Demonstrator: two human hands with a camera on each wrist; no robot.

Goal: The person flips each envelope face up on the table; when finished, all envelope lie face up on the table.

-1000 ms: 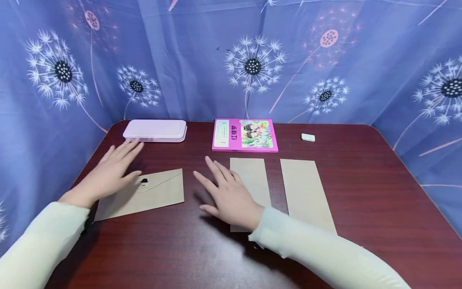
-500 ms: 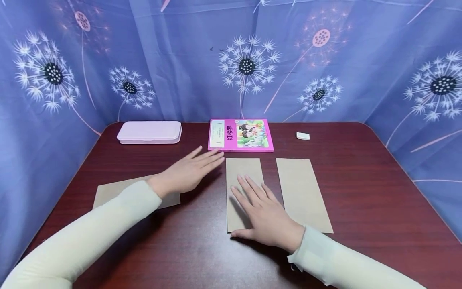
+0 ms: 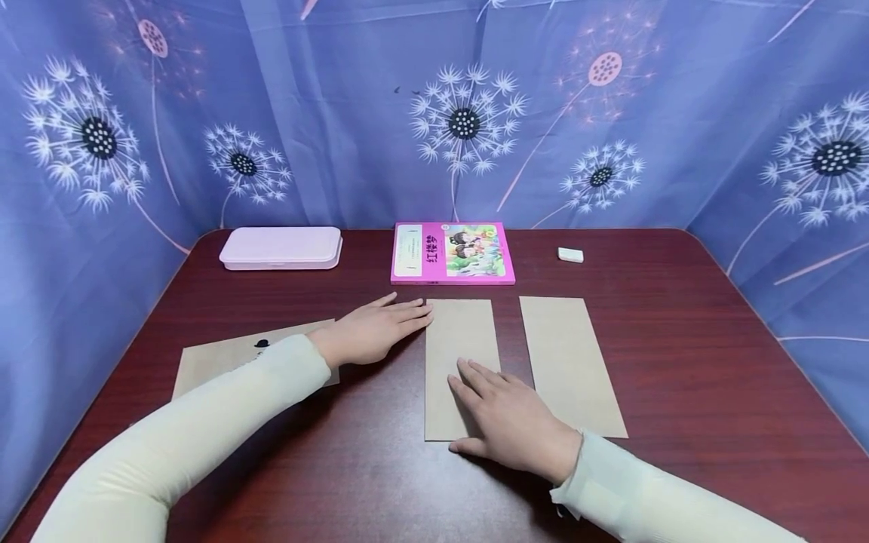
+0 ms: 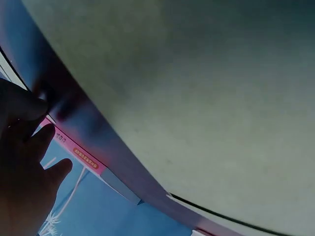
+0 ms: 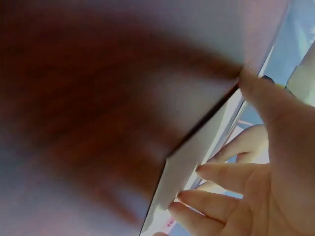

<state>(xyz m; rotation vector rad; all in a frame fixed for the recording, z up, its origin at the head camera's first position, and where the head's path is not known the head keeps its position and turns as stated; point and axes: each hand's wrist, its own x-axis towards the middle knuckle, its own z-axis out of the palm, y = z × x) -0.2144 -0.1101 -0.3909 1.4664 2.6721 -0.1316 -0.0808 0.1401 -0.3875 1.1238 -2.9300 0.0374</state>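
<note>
In the head view, a plain tan envelope (image 3: pixel 444 347) lies lengthwise near the middle of the dark red table (image 3: pixel 380 467). My left hand (image 3: pixel 370 332) is stretched out flat, its fingertips right at the far left edge of that envelope. My right hand (image 3: pixel 516 422) lies with spread, slightly bent fingers over its near right part, thumb at the near edge. The right wrist view shows the thumb and fingers (image 5: pixel 206 206) along this envelope (image 5: pixel 189 142). Under my left forearm lies another envelope (image 3: pixel 217 358) with a black hat print, partly hidden by the sleeve.
A second plain tan envelope (image 3: pixel 570 354) lies parallel on the right, close to my right hand. Along the back stand a pale pink pencil case (image 3: pixel 281 247), a pink book (image 3: pixel 453 255) and a white eraser (image 3: pixel 570 255). A blue dandelion-print curtain (image 3: pixel 339 113) encloses the table.
My left hand has crossed from over the hat-print envelope to the middle envelope's left edge. My right hand has moved right and nearer to me, onto that envelope, which has shifted slightly nearer.
</note>
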